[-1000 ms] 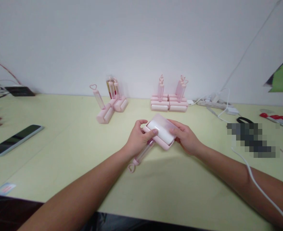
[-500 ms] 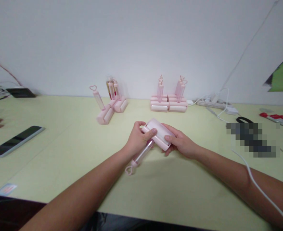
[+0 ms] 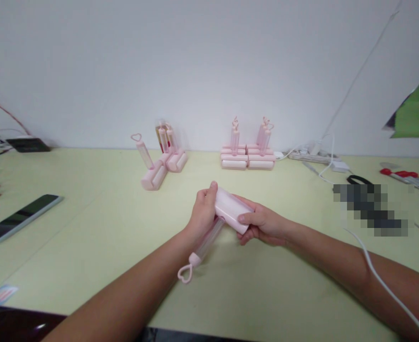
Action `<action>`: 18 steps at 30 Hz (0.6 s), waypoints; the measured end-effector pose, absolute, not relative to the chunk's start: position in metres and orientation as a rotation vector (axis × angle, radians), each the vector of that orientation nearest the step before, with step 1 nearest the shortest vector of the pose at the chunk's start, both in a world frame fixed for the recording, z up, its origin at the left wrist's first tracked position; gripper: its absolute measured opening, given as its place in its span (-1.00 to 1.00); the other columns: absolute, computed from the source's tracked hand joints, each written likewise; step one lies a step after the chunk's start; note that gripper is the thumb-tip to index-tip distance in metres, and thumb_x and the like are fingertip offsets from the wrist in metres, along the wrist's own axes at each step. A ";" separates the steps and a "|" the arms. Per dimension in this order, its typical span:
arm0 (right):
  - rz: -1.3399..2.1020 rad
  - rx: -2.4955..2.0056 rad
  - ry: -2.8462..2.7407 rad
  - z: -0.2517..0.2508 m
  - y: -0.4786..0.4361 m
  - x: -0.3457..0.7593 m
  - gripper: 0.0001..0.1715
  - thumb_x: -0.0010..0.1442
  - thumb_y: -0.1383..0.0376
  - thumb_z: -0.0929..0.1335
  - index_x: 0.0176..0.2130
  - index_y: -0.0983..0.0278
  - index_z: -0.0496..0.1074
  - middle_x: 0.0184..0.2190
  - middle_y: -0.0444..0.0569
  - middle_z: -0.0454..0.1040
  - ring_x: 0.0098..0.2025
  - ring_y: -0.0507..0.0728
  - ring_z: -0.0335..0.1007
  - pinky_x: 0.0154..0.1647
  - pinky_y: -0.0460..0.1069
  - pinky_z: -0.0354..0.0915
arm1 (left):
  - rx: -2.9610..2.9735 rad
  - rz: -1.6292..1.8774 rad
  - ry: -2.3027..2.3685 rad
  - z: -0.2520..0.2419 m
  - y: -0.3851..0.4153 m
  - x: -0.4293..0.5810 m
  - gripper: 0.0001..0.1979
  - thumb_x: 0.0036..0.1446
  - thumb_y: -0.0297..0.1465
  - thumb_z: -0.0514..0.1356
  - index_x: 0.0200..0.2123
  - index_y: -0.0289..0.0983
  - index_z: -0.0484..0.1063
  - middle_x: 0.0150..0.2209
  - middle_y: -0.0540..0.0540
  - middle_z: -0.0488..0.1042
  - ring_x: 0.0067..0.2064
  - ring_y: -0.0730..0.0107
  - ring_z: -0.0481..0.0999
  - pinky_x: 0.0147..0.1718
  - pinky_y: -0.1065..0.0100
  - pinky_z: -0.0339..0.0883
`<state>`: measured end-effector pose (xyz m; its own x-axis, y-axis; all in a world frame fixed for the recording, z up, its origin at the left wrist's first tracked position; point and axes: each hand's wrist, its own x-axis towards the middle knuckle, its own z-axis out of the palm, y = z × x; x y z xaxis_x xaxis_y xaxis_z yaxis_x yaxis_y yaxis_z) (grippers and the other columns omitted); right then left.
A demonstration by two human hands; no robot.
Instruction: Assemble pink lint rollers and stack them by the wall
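Note:
Both hands hold a pink lint roller (image 3: 233, 208) above the table. Its clear handle (image 3: 209, 240) slants down to the lower left and ends in a heart-shaped loop. My left hand (image 3: 204, 209) grips the left end of the head, thumb on top. Around the right end my right hand (image 3: 262, 221) is closed, with its thumb on the near face. The smooth pink cover faces me; the white roll is out of sight. Farther back, a similar lint roller (image 3: 154, 175) stands with its handle upright, beside more pink rollers (image 3: 177, 160).
Several pink lint rollers (image 3: 248, 161) stand in a block near the wall. A power strip (image 3: 312, 154) with white cables lies to their right, then red-handled scissors (image 3: 398, 173). A phone (image 3: 22, 218) lies at the left. A white cable (image 3: 368, 256) crosses over my right forearm.
The lint roller has been turned in my hands, so its smooth cover shows instead of the white strip. My left thumb has moved up to the head's end.

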<state>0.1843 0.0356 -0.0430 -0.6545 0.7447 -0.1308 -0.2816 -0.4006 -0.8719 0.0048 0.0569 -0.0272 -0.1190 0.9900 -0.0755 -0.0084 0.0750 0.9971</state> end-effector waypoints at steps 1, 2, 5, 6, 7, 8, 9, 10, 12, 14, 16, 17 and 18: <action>2.100 -0.670 -1.144 -0.043 0.035 0.185 -0.14 0.09 0.31 0.48 0.29 0.01 0.17 -0.20 -0.09 0.47 -0.50 -0.02 0.47 -0.48 -0.05 0.56 | 1.118 1.236 1.385 -0.026 0.057 0.004 -0.44 0.10 0.13 0.15 -0.25 -0.31 0.34 -0.41 -0.08 0.44 -0.34 0.27 0.44 -0.37 0.33 0.28; 2.108 -0.658 -1.128 -0.042 0.035 0.185 -0.16 0.11 0.32 0.47 0.28 0.03 0.17 -0.23 -0.10 0.47 -0.52 -0.02 0.46 -0.51 -0.07 0.55 | 1.143 1.225 1.432 -0.025 0.057 0.004 -0.44 0.12 0.13 0.13 -0.25 -0.31 0.36 -0.38 -0.11 0.46 -0.30 0.24 0.45 -0.33 0.33 0.28; 2.119 -0.628 -1.088 -0.045 0.036 0.187 -0.23 0.15 0.32 0.44 0.28 0.07 0.19 -0.30 -0.10 0.48 -0.54 -0.01 0.46 -0.58 -0.11 0.51 | 1.192 1.194 1.464 -0.030 0.060 0.002 -0.40 0.16 0.14 0.07 -0.20 -0.32 0.40 -0.26 -0.16 0.49 -0.20 0.21 0.47 -0.25 0.31 0.31; 2.123 -0.613 -1.075 -0.047 0.037 0.188 -0.25 0.16 0.32 0.42 0.27 0.09 0.19 -0.31 -0.09 0.49 -0.55 0.00 0.46 -0.60 -0.12 0.50 | 1.199 1.191 1.435 -0.033 0.061 0.001 -0.38 0.17 0.16 0.03 -0.15 -0.32 0.40 -0.22 -0.17 0.49 -0.18 0.20 0.47 -0.24 0.31 0.32; 2.130 -0.593 -1.060 -0.049 0.038 0.189 -0.28 0.17 0.31 0.41 0.27 0.11 0.20 -0.30 -0.08 0.49 -0.55 0.00 0.46 -0.62 -0.13 0.48 | 1.208 1.194 1.393 -0.036 0.063 0.000 -0.36 0.19 0.16 -0.01 -0.10 -0.30 0.39 -0.18 -0.18 0.49 -0.16 0.20 0.47 -0.24 0.30 0.34; 2.137 -0.572 -1.042 -0.051 0.040 0.190 -0.31 0.18 0.30 0.40 0.26 0.13 0.21 -0.30 -0.07 0.50 -0.56 0.00 0.45 -0.65 -0.14 0.46 | 1.223 1.197 1.341 -0.039 0.066 -0.001 -0.36 0.21 0.16 -0.06 -0.04 -0.28 0.38 -0.14 -0.18 0.48 -0.14 0.20 0.48 -0.25 0.30 0.37; 2.143 -0.553 -1.022 -0.053 0.043 0.192 -0.33 0.19 0.30 0.39 0.25 0.14 0.21 -0.29 -0.06 0.51 -0.57 0.00 0.45 -0.67 -0.14 0.43 | 1.250 1.197 1.284 -0.042 0.068 -0.003 -0.37 0.24 0.14 -0.10 0.02 -0.25 0.34 -0.09 -0.18 0.46 -0.11 0.20 0.48 -0.26 0.29 0.39; 2.145 -0.541 -0.999 -0.055 0.046 0.194 -0.36 0.20 0.30 0.37 0.24 0.15 0.22 -0.29 -0.06 0.52 -0.58 0.00 0.44 -0.68 -0.14 0.42 | 1.294 1.195 1.231 -0.044 0.071 -0.005 -0.41 0.27 0.09 -0.12 0.07 -0.22 0.31 -0.04 -0.18 0.44 -0.08 0.19 0.47 -0.26 0.28 0.41; 2.152 -0.552 -0.942 -0.058 0.053 0.200 -0.43 0.22 0.28 0.34 0.20 0.17 0.23 -0.31 -0.06 0.54 -0.58 0.02 0.45 -0.69 -0.14 0.39 | 1.457 1.185 1.143 -0.044 0.075 -0.011 -0.51 0.30 -0.04 -0.07 0.14 -0.18 0.24 0.06 -0.19 0.37 0.02 0.18 0.42 -0.18 0.24 0.44; 2.176 -0.596 -0.871 -0.060 0.060 0.206 -0.53 0.26 0.25 0.30 0.15 0.23 0.25 -0.34 -0.03 0.56 -0.58 0.03 0.47 -0.68 -0.14 0.39 | 1.708 1.136 1.055 -0.040 0.077 -0.019 -0.51 0.24 -0.15 0.07 0.19 -0.18 0.19 0.17 -0.20 0.27 0.13 0.15 0.35 -0.03 0.16 0.40; 2.225 -0.628 -0.814 -0.061 0.065 0.213 -0.59 0.30 0.19 0.24 0.08 0.32 0.29 -0.36 0.03 0.58 -0.57 0.05 0.48 -0.68 -0.13 0.39 | 2.001 1.078 0.960 -0.035 0.077 -0.025 -0.36 0.15 -0.21 0.20 0.26 -0.17 0.11 0.26 -0.24 0.16 0.23 0.09 0.25 0.11 0.09 0.30; 2.258 -0.634 -0.803 -0.061 0.067 0.215 -0.59 0.32 0.17 0.21 0.05 0.35 0.30 -0.36 0.05 0.59 -0.57 0.05 0.48 -0.68 -0.13 0.39 | 2.141 1.058 0.917 -0.032 0.075 -0.027 -0.28 0.11 -0.22 0.25 0.29 -0.16 0.06 0.29 -0.26 0.11 0.27 0.06 0.20 0.17 0.05 0.24; 2.299 -0.634 -0.808 -0.062 0.068 0.217 -0.57 0.34 0.14 0.17 0.04 0.37 0.31 -0.36 0.07 0.59 -0.57 0.06 0.48 -0.69 -0.12 0.39 | 2.266 1.045 0.883 -0.030 0.073 -0.028 -0.22 0.09 -0.21 0.29 0.31 -0.16 0.03 0.31 -0.27 0.08 0.30 0.03 0.15 0.22 0.02 0.17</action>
<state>0.2174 0.0680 -0.0621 -0.6972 0.6792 -0.2295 -0.3863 -0.6255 -0.6779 -0.0283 0.0735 -0.0297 0.4976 0.7246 0.4768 0.3495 -0.6706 0.6543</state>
